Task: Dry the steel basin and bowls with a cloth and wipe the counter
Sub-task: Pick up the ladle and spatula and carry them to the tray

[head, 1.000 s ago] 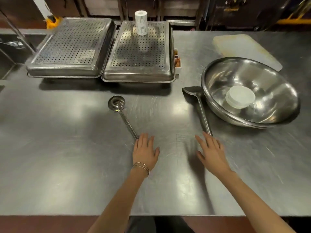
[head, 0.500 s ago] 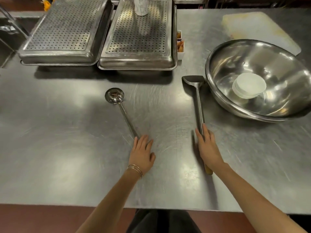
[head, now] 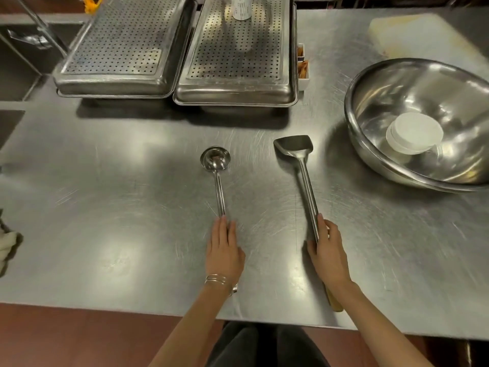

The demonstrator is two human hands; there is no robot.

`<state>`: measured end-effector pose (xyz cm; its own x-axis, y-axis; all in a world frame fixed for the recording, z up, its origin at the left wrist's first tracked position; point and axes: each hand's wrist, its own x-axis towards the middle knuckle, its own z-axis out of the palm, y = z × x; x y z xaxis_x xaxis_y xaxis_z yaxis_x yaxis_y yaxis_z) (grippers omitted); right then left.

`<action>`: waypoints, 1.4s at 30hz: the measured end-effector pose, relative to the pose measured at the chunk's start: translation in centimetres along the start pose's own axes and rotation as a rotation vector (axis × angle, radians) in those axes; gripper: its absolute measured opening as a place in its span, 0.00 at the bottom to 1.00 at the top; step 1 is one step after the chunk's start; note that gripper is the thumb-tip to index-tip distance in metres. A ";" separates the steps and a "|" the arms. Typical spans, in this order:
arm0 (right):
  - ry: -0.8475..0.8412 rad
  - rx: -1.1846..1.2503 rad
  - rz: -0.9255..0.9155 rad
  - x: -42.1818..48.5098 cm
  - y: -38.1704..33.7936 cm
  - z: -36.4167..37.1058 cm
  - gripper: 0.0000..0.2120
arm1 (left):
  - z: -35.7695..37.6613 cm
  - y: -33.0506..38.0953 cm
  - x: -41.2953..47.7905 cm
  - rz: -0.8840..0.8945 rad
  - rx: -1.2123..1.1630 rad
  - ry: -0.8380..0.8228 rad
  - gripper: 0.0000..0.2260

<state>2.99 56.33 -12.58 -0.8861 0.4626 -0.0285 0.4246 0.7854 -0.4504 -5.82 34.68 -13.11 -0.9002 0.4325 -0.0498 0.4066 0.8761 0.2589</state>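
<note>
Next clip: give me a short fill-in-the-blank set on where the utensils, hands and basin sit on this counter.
1. The left hand lies over the handle of the ____.
2. The right hand grips the handle of the ____.
3. Inside the steel basin rests a round ____ lid.
4. A roll stands on the ____ perforated tray.

Missing words: ladle; spatula; white; right

On the counter, the ladle lies left of the spatula, with the basin far right holding a lidded container. Two perforated trays sit side by side at the far edge. A cloth lies at the left edge.
</note>
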 end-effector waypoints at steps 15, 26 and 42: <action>-0.031 0.158 0.279 2.1 -1.2 0.3 0.14 | 0.7 -0.1 2.6 -0.369 -0.247 -0.107 0.28; -0.004 0.273 0.398 -0.9 -2.9 -2.3 0.13 | -1.9 -1.9 1.9 -0.282 -0.663 -0.013 0.18; 0.360 0.310 0.592 -12.0 -4.0 -8.8 0.07 | -8.2 4.5 0.0 -0.004 -0.838 -0.390 0.06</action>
<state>13.58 51.27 -2.54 -0.3882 0.9186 -0.0747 0.6916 0.2368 -0.6824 -5.31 36.84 -4.01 -0.7231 0.6045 -0.3343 0.0212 0.5031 0.8639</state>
